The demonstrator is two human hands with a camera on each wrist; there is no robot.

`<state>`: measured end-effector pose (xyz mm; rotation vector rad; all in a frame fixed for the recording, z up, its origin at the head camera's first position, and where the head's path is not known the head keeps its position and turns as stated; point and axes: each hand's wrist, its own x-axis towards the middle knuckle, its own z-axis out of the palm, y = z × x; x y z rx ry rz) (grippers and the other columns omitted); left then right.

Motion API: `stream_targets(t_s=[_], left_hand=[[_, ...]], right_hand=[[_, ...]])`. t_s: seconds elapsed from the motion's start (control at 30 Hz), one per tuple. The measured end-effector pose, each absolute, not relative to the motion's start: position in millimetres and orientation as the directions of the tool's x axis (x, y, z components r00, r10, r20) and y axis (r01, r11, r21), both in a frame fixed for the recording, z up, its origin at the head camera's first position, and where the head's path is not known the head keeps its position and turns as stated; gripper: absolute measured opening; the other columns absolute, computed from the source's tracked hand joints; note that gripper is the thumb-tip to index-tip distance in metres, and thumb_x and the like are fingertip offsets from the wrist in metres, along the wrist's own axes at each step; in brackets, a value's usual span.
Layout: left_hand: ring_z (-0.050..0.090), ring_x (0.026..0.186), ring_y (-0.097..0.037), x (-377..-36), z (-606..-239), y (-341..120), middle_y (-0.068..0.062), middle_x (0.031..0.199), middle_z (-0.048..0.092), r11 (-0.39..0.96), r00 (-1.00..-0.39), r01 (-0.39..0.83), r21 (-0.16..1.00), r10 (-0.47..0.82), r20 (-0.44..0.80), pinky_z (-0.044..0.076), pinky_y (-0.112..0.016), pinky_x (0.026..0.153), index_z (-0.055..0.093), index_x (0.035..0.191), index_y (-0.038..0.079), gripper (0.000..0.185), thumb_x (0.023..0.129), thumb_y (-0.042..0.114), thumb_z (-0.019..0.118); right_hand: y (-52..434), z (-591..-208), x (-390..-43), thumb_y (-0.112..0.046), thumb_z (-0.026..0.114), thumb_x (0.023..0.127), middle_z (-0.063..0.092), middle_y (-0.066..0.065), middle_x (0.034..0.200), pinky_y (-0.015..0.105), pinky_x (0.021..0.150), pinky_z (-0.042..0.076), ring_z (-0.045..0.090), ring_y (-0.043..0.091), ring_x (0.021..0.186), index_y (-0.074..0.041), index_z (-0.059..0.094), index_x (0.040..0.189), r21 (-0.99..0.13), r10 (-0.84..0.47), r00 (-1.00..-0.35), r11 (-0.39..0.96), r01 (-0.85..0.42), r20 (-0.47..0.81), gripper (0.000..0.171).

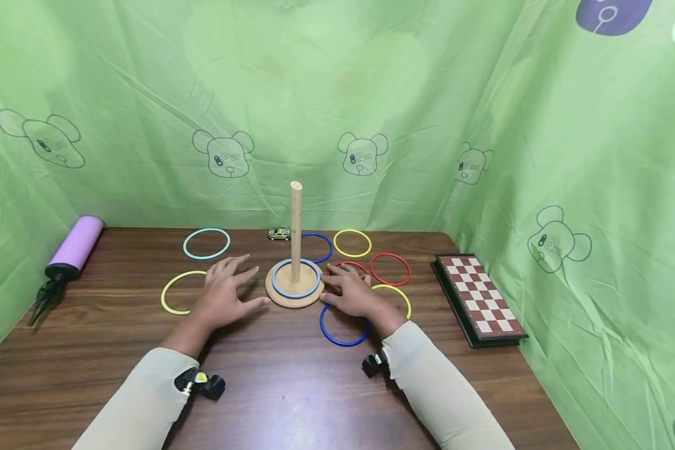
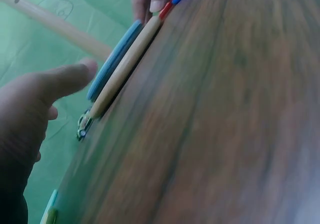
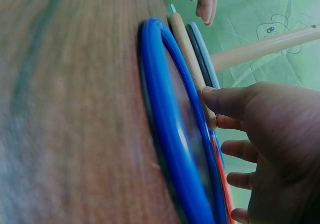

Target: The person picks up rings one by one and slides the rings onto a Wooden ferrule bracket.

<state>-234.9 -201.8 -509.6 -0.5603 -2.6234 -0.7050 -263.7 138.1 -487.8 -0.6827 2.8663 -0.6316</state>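
Observation:
A wooden post (image 1: 296,228) stands upright on a round wooden base (image 1: 294,304). Around its foot lies a light blue ring (image 1: 295,296) on the base; whether another is stacked with it I cannot tell. To the left, my left hand (image 1: 225,294) hovers with fingers spread, apart from the base and holding nothing. My right hand (image 1: 351,294) is at the base's right edge, its thumb (image 3: 225,98) touching or nearly touching the wood, fingers loosely extended. Beneath that hand are a blue ring (image 1: 340,343) and a partly hidden red ring (image 1: 349,263).
Loose rings surround the base: turquoise (image 1: 207,258) and yellow (image 1: 164,300) at left; another blue (image 1: 330,250), yellow (image 1: 352,255), red (image 1: 409,275) and yellow (image 1: 407,303) at right. A toy car (image 1: 279,234), purple hand pump (image 1: 77,244) and chessboard (image 1: 480,294) edge the table.

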Motion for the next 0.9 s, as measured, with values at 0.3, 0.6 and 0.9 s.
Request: stream_targets(t_s=[0.3, 0.6, 0.9], left_hand=[[0.043, 0.143, -0.059, -231, -512, -228, -0.026, 0.161, 0.05, 0.851, -0.875, 0.395, 0.347, 0.233, 0.424, 0.026, -0.08, 0.117, 0.07, 0.147, 0.011, 0.082, 0.081, 0.054, 0.092], [0.041, 0.142, -0.059, -223, -513, -266, -0.026, 0.158, 0.05, 0.886, -0.89, 0.331, 0.324, 0.178, 0.421, 0.027, -0.082, 0.114, 0.07, 0.146, 0.015, 0.084, 0.078, 0.059, 0.092], [0.038, 0.14, -0.063, -210, -515, -297, -0.031, 0.157, 0.048, 0.891, -0.915, 0.277, 0.36, 0.131, 0.381, 0.027, -0.084, 0.109, 0.069, 0.148, 0.014, 0.087, 0.079, 0.061, 0.091]], right_hand=[[138, -488, -264, -0.043, 0.072, 0.106, 0.039, 0.009, 0.178, 0.083, 0.121, 0.019, 0.025, 0.046, 0.167, -0.026, 0.062, 0.157, -0.435, -0.457, -0.889, 0.807, -0.4, -0.031, 0.055], [138, -487, -264, -0.043, 0.072, 0.106, 0.039, 0.008, 0.178, 0.083, 0.121, 0.018, 0.025, 0.045, 0.167, -0.026, 0.062, 0.157, -0.435, -0.453, -0.891, 0.809, -0.395, -0.032, 0.055], [138, -489, -264, -0.044, 0.071, 0.107, 0.038, 0.007, 0.178, 0.081, 0.121, 0.019, 0.025, 0.045, 0.167, -0.027, 0.061, 0.158, -0.423, -0.453, -0.891, 0.814, -0.399, -0.031, 0.055]])
